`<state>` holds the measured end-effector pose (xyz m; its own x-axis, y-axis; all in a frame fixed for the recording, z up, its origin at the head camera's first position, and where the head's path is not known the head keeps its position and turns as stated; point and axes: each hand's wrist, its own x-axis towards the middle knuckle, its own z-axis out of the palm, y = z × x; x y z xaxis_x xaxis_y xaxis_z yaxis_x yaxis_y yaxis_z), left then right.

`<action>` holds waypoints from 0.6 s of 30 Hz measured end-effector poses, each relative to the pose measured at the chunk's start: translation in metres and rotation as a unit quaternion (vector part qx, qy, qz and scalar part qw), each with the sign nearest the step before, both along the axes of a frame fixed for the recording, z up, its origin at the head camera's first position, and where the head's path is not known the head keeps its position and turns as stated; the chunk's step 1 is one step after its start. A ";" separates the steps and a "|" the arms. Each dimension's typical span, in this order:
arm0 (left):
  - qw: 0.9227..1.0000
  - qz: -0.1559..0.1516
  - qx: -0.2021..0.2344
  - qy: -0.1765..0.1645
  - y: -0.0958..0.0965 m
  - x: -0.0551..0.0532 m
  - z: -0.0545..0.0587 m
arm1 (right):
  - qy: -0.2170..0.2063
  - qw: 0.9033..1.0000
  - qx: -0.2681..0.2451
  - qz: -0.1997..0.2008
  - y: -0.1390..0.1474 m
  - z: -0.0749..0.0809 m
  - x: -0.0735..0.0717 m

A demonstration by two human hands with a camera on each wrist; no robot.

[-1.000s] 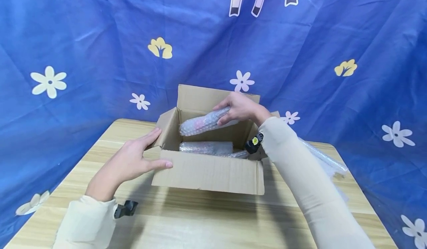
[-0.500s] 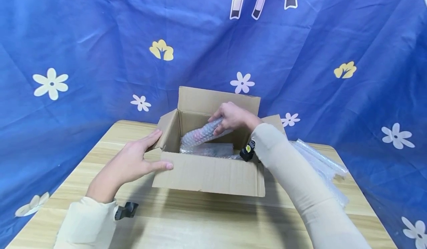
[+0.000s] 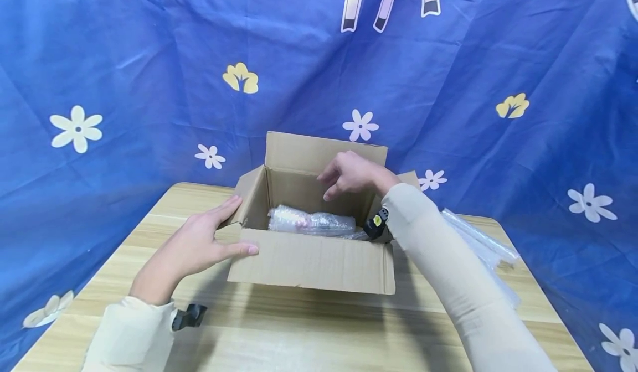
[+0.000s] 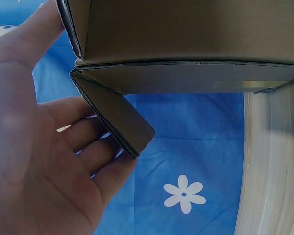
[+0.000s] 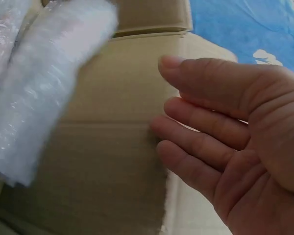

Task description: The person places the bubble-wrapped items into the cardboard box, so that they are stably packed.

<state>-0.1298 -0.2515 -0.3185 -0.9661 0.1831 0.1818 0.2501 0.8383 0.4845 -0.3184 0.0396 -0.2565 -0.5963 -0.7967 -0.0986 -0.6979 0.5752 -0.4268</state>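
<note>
A cardboard box (image 3: 311,261) stands with its flaps folded out. My left hand (image 3: 196,244) rests at its front left corner: the thumb touches the front flap, and the fairly straight fingers lie against the left flap (image 4: 115,110). Inside, a bubble-wrapped bundle (image 3: 311,221) lies crosswise near the front wall, with a pinkish patch showing through. More bubble wrap lies beside it in the right wrist view; what it covers is unclear. My right hand (image 3: 354,174) is over the back of the opening, fingers loosely bent and holding nothing, apart from the bundle.
Loose sheets of bubble wrap (image 3: 480,239) lie on the wooden table (image 3: 309,339) to the right of the box, partly behind my right sleeve. A blue cloth with flowers (image 3: 149,84) hangs behind the table.
My right hand lowers the bubble-wrapped bundle into the box and lets go of it. The bundle now lies inside, and the hand is apart from it. The left hand stays at the corner.
</note>
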 end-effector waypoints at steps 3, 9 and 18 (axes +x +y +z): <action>1.000 0.001 0.001 -0.002 0.000 0.000 0.000 | -0.001 1.000 -0.009 0.005 0.005 0.006 0.002; 1.000 0.002 0.003 -0.005 -0.001 -0.001 0.000 | -0.008 0.999 -0.032 0.020 0.016 0.015 0.009; 1.000 0.004 0.000 0.000 -0.001 0.000 -0.001 | -0.005 0.996 -0.086 -0.003 0.045 0.029 0.021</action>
<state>-0.1299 -0.2527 -0.3192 -0.9677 0.1754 0.1813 0.2431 0.8402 0.4848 -0.2977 0.0841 -0.2275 -0.6013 -0.7983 0.0335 -0.6894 0.4972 -0.5268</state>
